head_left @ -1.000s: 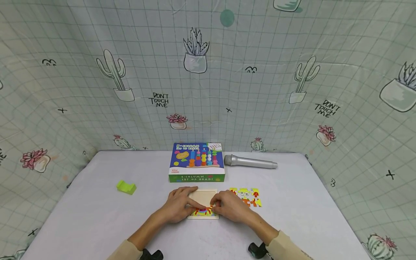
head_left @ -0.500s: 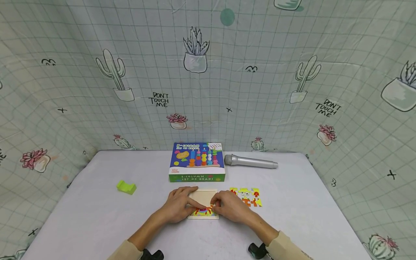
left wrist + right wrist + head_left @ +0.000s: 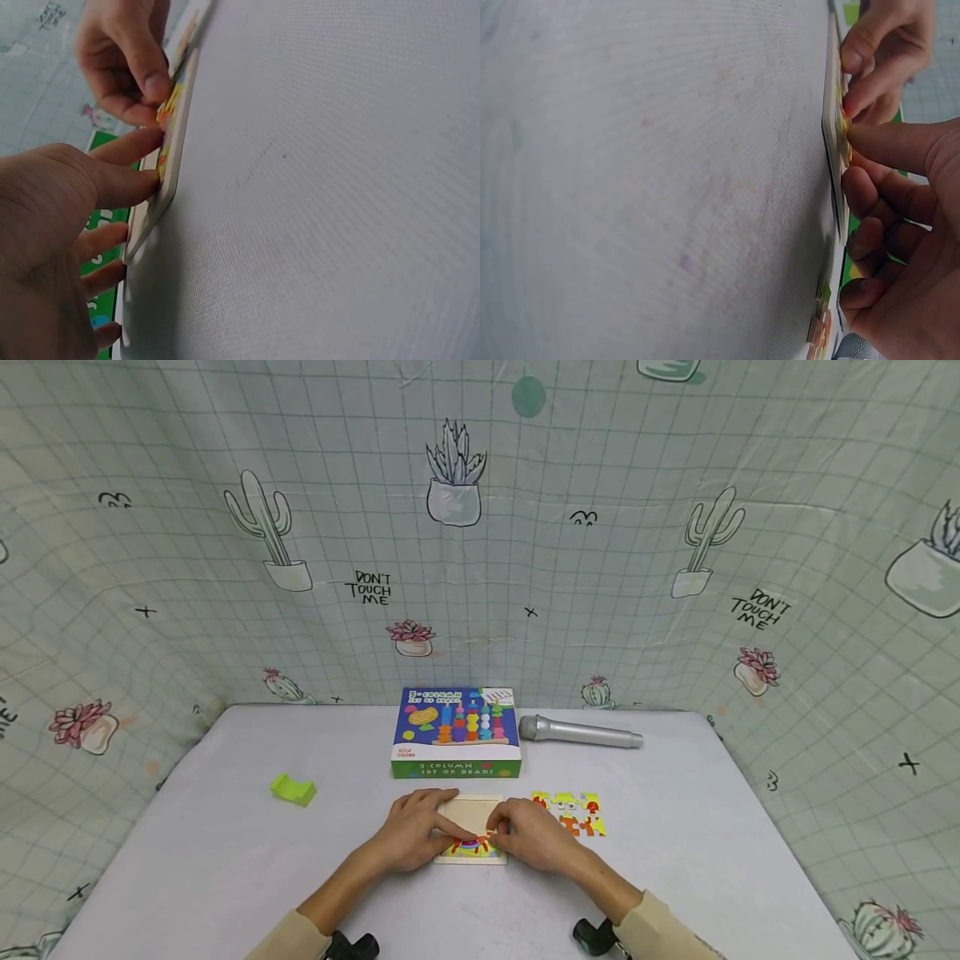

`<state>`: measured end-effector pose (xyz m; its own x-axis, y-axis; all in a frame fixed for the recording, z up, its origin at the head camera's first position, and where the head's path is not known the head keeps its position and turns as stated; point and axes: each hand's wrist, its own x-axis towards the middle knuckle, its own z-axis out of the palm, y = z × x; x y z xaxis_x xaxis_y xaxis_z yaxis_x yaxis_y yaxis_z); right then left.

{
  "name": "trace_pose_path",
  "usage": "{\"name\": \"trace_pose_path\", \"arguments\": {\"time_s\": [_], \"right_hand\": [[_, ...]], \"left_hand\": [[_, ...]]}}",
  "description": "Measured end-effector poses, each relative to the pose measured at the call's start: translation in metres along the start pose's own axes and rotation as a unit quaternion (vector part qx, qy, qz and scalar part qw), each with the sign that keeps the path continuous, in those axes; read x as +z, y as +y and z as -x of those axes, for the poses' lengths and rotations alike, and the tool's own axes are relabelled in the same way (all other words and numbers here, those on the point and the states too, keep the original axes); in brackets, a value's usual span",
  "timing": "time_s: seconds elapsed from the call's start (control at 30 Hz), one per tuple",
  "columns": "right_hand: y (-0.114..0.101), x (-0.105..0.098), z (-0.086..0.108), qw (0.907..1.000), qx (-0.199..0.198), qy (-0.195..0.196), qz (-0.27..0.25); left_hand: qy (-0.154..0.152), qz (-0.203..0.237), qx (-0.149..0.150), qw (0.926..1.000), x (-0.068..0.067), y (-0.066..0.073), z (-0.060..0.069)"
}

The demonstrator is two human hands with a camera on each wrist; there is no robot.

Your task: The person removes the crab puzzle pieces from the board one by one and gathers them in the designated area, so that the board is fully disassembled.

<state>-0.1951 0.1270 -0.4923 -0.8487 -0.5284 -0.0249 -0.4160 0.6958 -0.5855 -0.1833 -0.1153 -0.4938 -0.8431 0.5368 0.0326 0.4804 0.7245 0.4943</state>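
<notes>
A shallow wooden puzzle tray lies on the table, with colourful pieces along its near part and bare wood in its far part. My left hand rests over the tray's left side. Its fingers are extended, and the index finger and thumb touch the pieces. On the right, my right hand pinches a puzzle piece between thumb and index finger at the tray's right side, its other fingers curled. That piece is mostly hidden by the fingertips. Loose puzzle pieces in yellow, orange and red lie flat just beyond the right hand.
Behind the tray stands a bead-set box, blue, white and green. A silver microphone lies to its right. At the left is a lime-green block. The white table ends at a printed cloth backdrop.
Both hands keep practically the same position on the tray and pieces. Only the head view shifts very slightly.
</notes>
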Motion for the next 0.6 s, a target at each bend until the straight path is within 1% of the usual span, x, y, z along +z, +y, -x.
{"name": "trace_pose_path", "arguments": {"time_s": [0.17,0.4,0.6], "right_hand": [[-0.0008,-0.0005,-0.0006,1.0,0.004,0.003,0.001],[-0.0053,-0.0055,-0.0017,0.9993,0.006,0.002,-0.037],[-0.0048,-0.0065,0.0002,0.9989,0.009,-0.008,-0.044]], "left_hand": [[0.001,-0.002,0.001,1.0,-0.0011,0.0015,-0.001],[0.004,-0.002,0.002,1.0,-0.0026,0.0025,-0.0005],[-0.002,-0.001,-0.006,1.0,-0.0019,0.0032,0.0003]]}}
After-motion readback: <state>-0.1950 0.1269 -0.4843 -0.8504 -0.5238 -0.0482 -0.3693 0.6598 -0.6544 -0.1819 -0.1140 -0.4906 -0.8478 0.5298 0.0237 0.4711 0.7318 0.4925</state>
